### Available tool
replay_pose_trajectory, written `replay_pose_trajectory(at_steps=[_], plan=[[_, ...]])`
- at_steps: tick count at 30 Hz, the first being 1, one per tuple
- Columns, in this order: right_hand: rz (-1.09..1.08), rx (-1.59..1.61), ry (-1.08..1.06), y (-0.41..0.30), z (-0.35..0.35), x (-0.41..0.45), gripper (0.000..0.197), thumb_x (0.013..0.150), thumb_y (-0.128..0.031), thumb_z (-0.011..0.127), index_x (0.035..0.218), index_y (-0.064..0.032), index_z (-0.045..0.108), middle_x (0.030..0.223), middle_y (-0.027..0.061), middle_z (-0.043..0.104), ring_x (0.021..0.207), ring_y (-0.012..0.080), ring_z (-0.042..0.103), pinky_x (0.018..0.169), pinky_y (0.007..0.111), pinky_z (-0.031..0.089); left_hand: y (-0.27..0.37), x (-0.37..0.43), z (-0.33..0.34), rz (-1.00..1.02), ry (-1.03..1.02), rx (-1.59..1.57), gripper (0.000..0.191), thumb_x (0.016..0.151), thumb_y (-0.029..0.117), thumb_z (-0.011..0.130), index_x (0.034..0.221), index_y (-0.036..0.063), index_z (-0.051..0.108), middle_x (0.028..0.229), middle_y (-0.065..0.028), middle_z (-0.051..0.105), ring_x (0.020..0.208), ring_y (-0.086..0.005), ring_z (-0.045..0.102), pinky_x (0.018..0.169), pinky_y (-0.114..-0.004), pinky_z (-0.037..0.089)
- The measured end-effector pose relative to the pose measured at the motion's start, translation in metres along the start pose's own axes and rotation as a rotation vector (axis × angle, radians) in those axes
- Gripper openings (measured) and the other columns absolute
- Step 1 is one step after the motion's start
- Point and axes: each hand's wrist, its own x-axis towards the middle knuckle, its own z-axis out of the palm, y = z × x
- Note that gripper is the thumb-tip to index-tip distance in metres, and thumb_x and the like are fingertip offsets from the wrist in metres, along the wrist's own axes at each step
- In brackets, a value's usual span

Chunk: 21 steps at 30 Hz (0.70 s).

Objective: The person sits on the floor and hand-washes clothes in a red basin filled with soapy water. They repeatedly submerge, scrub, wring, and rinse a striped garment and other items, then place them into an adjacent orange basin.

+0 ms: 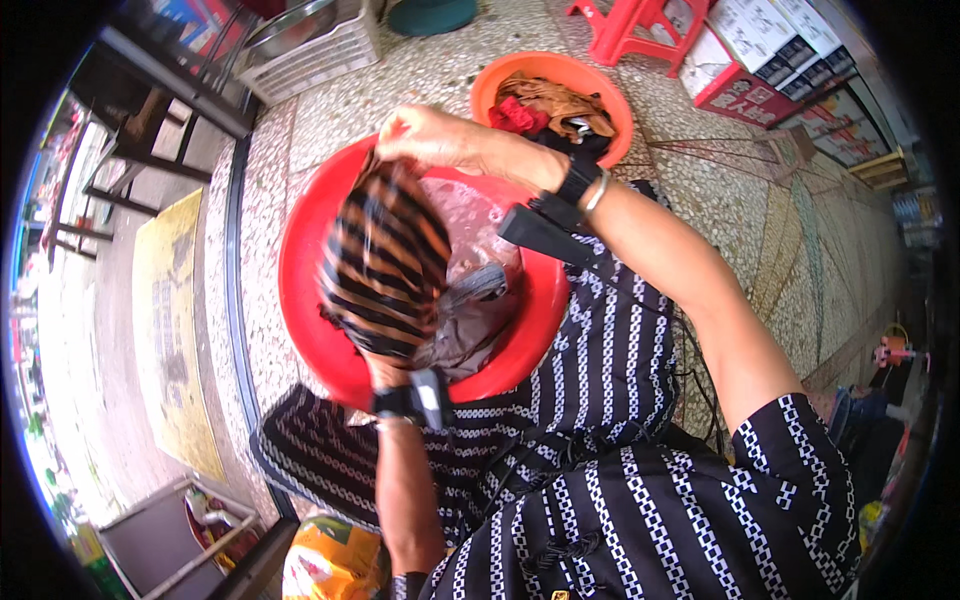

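Note:
A black-and-brown striped cloth [386, 262], blurred and bunched, hangs over a red plastic basin [300, 277]. My right hand [420, 139] pinches its upper end above the basin's far rim. My left hand [384, 369] reaches up from below into the striped cloth, which covers its fingers, so their grip is hidden. In the basin lie cloudy, sudsy water [476, 214], a wet grey-brown cloth [469, 337] and a ribbed grey piece of fabric [480, 289].
Beyond the basin, an orange tub [622, 112] holds brown, red and black clothes. Further back are a red plastic stool [637, 30], a white plastic crate [322, 64] and stacked cartons [780, 37]. A metal door track [238, 300] runs at left. An orange-yellow bag [330, 559] stands near my left arm.

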Motion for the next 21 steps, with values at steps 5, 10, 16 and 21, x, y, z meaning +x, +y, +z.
replay_pose_trajectory(at_steps=[5, 10, 16, 21], plan=[[-0.102, 0.184, 0.189, 0.042, -0.157, -0.061, 0.029, 0.088, -0.02, 0.06, 0.109, -0.0006, 0.054, 0.1, 0.0092, 0.061, 0.09, 0.0121, 0.059, 0.077, 0.023, 0.048, -0.031, -0.027, 0.061, -0.082, -0.027, 0.053, 0.047, 0.083, 0.015, 0.059, 0.124, -0.001, 0.043, 0.127, -0.0156, 0.044, 0.116, -0.0233, 0.045, 0.098, -0.038, 0.036], [0.204, -0.084, 0.509, 0.174, -0.244, -0.227, 0.018, 0.086, -0.013, 0.057, 0.073, -0.0013, 0.061, 0.06, 0.0015, 0.056, 0.051, 0.0073, 0.049, 0.047, 0.022, 0.04, -0.024, -0.019, 0.051, -0.09, -0.018, 0.137, 0.048, 0.083, 0.017, 0.058, 0.124, -0.0018, 0.042, 0.126, -0.0171, 0.044, 0.115, -0.025, 0.045, 0.097, -0.038, 0.037], [0.581, -0.847, 0.302, 0.348, -0.163, -0.361, 0.011, 0.075, -0.018, 0.059, 0.075, -0.0085, 0.065, 0.07, 0.0125, 0.061, 0.069, 0.0318, 0.06, 0.062, 0.04, 0.048, -0.019, -0.005, 0.042, -0.108, -0.009, 0.234, 0.05, 0.083, 0.019, 0.057, 0.125, -0.0028, 0.041, 0.126, -0.0189, 0.045, 0.113, -0.027, 0.046, 0.096, -0.039, 0.038], [0.78, -0.861, 0.328, 0.387, -0.114, -0.373, 0.012, 0.077, -0.015, 0.059, 0.073, -0.0044, 0.064, 0.073, 0.0191, 0.061, 0.072, 0.0353, 0.06, 0.065, 0.043, 0.048, -0.015, -0.001, 0.034, -0.13, 0.0, 0.295, 0.052, 0.083, 0.021, 0.056, 0.125, -0.0035, 0.039, 0.125, -0.0204, 0.045, 0.112, -0.0288, 0.047, 0.096, -0.04, 0.039]])
